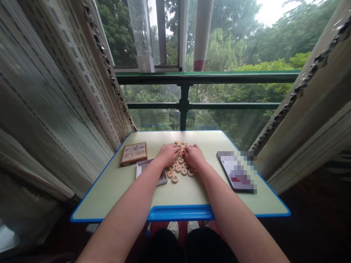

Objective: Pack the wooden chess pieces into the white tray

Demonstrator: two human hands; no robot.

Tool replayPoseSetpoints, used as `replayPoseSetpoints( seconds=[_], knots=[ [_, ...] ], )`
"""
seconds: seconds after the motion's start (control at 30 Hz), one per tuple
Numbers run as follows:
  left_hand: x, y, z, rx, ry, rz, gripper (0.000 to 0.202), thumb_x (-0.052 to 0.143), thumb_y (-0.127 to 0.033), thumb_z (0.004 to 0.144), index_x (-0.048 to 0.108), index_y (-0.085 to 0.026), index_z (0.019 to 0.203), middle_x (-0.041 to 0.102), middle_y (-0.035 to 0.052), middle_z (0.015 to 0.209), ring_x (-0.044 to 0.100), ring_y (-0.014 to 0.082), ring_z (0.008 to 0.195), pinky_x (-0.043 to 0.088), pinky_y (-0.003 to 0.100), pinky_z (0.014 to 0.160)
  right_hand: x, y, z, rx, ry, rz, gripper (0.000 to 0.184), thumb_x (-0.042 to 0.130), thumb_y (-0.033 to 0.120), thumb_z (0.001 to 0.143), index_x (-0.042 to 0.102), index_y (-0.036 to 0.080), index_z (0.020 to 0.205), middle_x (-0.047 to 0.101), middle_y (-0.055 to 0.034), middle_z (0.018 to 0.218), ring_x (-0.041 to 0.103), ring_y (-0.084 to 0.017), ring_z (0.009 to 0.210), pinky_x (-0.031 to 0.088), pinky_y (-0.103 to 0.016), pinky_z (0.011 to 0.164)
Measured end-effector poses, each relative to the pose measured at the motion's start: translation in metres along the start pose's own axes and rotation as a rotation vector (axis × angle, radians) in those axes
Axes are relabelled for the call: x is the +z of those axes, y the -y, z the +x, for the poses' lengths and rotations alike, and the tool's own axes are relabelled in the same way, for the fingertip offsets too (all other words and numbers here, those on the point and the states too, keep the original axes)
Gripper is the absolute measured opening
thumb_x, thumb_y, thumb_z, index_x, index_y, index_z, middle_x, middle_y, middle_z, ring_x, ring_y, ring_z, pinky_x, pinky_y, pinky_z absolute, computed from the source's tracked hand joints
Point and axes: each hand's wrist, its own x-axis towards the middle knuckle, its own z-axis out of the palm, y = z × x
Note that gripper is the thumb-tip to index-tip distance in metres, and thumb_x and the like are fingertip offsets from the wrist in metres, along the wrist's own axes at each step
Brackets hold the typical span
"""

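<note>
Round wooden Chinese chess pieces with red and black characters lie in a loose cluster mid-table. At its far end, several more pieces sit close together between my hands. My left hand reaches in from the left, its fingers curved in against these pieces. From the right, my right hand mirrors it, fingertips bent inward onto the same pieces. The pieces under the fingers are partly hidden. A shallow grey box tray lies beside the cluster, partly covered by my left forearm.
The brown box lid with Chinese lettering rests at the table's left. A phone, partly pixelated, lies at the right. The pale table has a blue rim and a front pen groove. Curtains flank it; a green railing stands behind.
</note>
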Motion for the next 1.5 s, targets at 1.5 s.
replayPoseSetpoints(
  seconds=[1.5],
  knots=[
    [0.003, -0.004, -0.004, 0.137, 0.065, 0.029, 0.035, 0.034, -0.029, 0.091, 0.066, -0.026, 0.105, 0.056, 0.0002, 0.131, 0.036, 0.0207, 0.131, 0.017, 0.051, 0.111, -0.050, -0.022, -0.025, 0.449, 0.332, 0.244, 0.024, 0.062, 0.032, 0.067, 0.071, 0.015, 0.081, 0.069, -0.0082, 0.077, 0.061, -0.018, 0.069, 0.039, -0.025, 0.054]
  ],
)
